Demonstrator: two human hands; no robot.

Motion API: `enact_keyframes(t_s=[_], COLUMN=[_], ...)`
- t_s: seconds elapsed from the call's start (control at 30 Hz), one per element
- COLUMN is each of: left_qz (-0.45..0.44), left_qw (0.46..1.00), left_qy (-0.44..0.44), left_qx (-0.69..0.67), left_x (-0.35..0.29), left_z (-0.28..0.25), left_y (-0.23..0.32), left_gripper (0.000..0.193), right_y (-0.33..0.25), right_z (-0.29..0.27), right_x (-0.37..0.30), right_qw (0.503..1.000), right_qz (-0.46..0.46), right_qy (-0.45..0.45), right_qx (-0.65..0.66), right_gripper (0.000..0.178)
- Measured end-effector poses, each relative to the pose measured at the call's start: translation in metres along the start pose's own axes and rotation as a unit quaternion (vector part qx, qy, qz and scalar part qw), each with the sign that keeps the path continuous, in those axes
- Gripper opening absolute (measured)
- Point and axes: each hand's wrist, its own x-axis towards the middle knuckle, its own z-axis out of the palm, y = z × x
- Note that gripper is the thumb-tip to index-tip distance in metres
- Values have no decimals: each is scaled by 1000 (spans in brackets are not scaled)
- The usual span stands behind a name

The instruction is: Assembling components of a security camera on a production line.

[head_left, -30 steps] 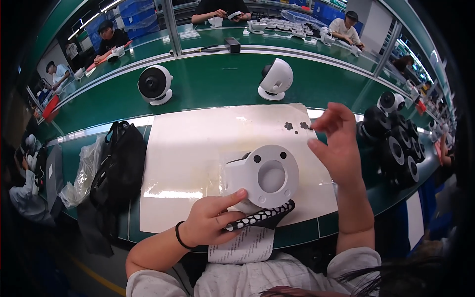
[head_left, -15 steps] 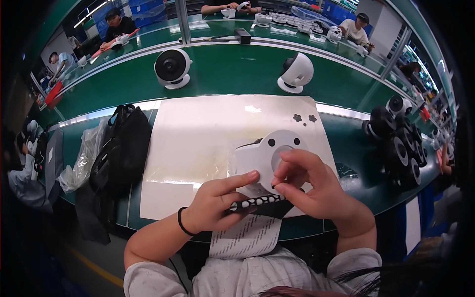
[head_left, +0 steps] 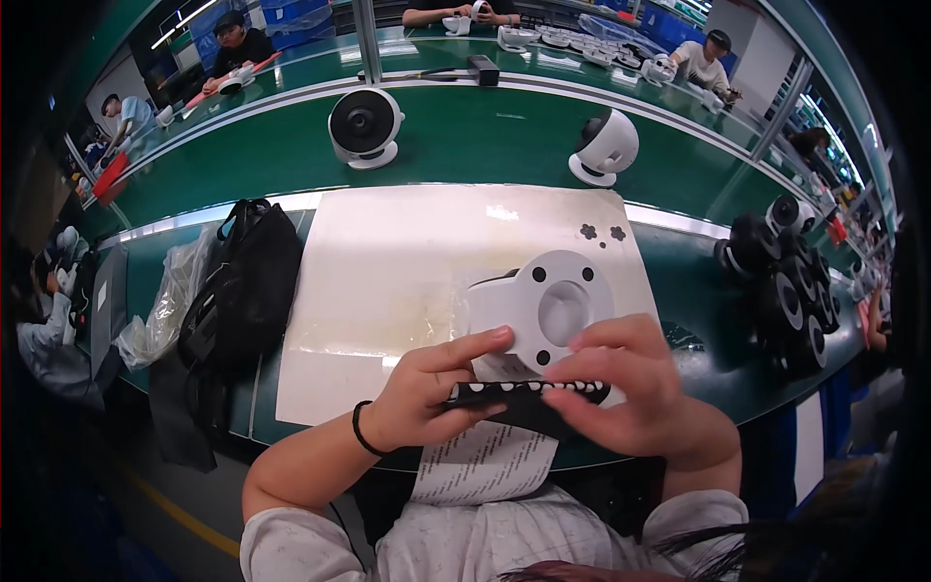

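A white camera-like device lies on the white mat with its round base turned toward me. Three black round pads sit on that base around a shallow recess. My left hand grips a black sheet patterned with white spots, held almost edge-on just below the device; its index finger reaches toward the device. My right hand is smeared by motion at the sheet's right part. Its thumb and index tips lie below and above the sheet; whether they pinch it is unclear.
Two white-and-black devices stand on the green bench, one left and one right. A black bag and clear plastic lie left of the mat. Several black-and-white devices cluster at right. Other people work beyond.
My right hand has left the device's base and moved down to the spotted sheet. A third black pad now shows on the base. The sheet has turned more level.
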Motion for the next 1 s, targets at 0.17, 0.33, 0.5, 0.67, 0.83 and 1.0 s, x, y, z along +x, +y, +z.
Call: enact_keyframes(t_s=[0.17,0.33,0.5,0.67,0.83,1.0], left_qz=[-1,0,2,4,12,15], left_qw=[1000,1000,999,999,999,999], left_qy=[2,20,11,22,21,29], left_qx=[-4,11,34,26,42,40], left_x=[-2,-3,1,0,0,-2], left_z=[1,4,0,4,4,7], left_y=[-2,-3,1,0,-6,-8], left_gripper=[17,14,14,15,17,18], right_y=[0,-3,-3,24,30,26], right_z=[21,21,14,-5,-6,-10], right_x=[-2,-3,-11,-25,-32,-32], right_qw=[996,998,998,973,971,964], right_qz=[-68,-32,22,212,226,248], right_qy=[-14,-38,-58,45,0,0], right_qx=[-61,-31,18,81,84,101], right_gripper=[55,55,40,45,56,37])
